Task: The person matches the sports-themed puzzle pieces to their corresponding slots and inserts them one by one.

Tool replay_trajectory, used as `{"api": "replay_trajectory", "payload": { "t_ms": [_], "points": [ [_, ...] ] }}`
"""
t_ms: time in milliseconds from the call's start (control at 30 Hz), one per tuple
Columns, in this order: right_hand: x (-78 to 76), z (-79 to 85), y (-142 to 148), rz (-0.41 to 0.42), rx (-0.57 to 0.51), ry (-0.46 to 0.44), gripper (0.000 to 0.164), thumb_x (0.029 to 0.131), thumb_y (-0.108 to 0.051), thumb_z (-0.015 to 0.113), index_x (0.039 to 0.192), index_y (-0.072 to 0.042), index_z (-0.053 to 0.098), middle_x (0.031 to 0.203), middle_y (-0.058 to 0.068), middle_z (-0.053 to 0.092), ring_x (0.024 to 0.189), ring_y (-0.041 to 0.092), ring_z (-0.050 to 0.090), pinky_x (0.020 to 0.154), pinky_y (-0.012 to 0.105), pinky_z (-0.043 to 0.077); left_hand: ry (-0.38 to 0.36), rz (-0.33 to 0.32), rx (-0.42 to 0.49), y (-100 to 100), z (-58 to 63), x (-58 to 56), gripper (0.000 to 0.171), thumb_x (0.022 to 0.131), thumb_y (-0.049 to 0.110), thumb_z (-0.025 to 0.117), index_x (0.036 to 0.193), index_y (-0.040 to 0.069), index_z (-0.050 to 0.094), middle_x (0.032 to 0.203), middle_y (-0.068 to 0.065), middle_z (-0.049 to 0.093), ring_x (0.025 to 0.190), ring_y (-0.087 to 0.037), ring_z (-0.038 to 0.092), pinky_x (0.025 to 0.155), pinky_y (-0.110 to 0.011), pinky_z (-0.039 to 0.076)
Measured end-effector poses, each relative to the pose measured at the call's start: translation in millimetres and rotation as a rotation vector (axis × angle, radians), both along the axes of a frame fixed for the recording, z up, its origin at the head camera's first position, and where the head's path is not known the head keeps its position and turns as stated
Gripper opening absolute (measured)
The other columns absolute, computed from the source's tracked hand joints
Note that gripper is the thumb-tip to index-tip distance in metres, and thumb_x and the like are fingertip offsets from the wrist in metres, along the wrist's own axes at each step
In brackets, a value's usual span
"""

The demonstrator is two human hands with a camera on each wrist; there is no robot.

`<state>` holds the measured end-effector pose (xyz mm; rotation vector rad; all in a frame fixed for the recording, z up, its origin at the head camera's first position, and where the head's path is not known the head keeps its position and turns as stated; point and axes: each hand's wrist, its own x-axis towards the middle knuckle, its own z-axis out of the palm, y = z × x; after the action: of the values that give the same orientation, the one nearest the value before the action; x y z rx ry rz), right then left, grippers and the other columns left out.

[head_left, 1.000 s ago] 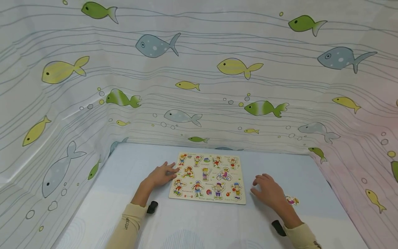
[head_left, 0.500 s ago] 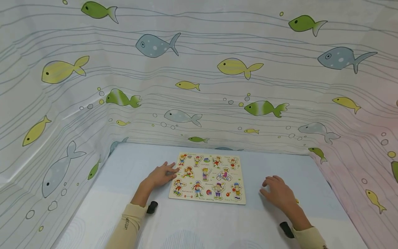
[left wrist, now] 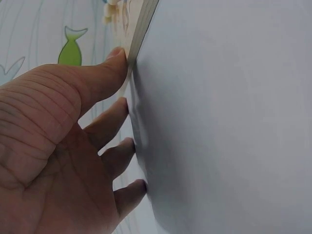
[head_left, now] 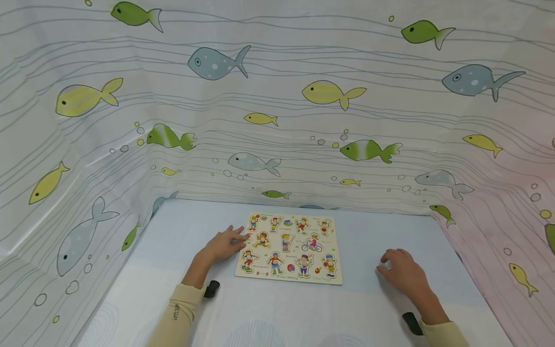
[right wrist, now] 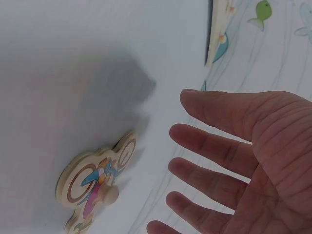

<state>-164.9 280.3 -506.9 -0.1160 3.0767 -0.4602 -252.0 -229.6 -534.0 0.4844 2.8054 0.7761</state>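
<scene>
A flat wooden peg puzzle board (head_left: 274, 246) with several sports figures lies on the table. At its left edge rests my left hand (head_left: 224, 245), fingers spread and loosely bent. The left wrist view has that thumb (left wrist: 109, 73) against the board's side and the other fingertips down on the cloth. My right hand (head_left: 403, 275) hovers to the right of the board, fingers loosely bent and holding nothing. Beneath it, in the right wrist view, a cyclist puzzle piece (right wrist: 95, 187) with a round wooden knob (right wrist: 111, 195) lies on the table; the hand hides it in the head view.
A pale cloth (head_left: 277, 308) covers the table. Fish-print sheeting (head_left: 277, 144) rises at the back and both sides. The board's edge (right wrist: 214, 34) shows at the top of the right wrist view. Each wrist bears a black camera (head_left: 413, 323).
My right hand has moved rightward and slightly nearer, away from the board, and now covers the loose piece that showed beside its wrist. The left hand and the board have stayed put.
</scene>
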Motion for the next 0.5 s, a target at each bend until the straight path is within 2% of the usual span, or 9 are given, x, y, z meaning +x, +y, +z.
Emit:
{"api": "replay_trajectory", "payload": {
  "t_ms": [500],
  "points": [
    [3.5, 0.5, 15.7, -0.053, 0.03, -0.04, 0.019, 0.086, -0.02, 0.075, 0.093, -0.003, 0.069, 0.117, 0.026, 0.062, 0.122, 0.049, 0.044, 0.088, 0.064, 0.047, 0.003, 0.008, -0.007, -0.7, -1.3, -1.6, 0.038, 0.096, 0.026, 0.065, 0.132, 0.013, 0.063, 0.152, -0.013, 0.04, 0.143, -0.046, 0.022, 0.111, -0.069, 0.015]
  ]
}}
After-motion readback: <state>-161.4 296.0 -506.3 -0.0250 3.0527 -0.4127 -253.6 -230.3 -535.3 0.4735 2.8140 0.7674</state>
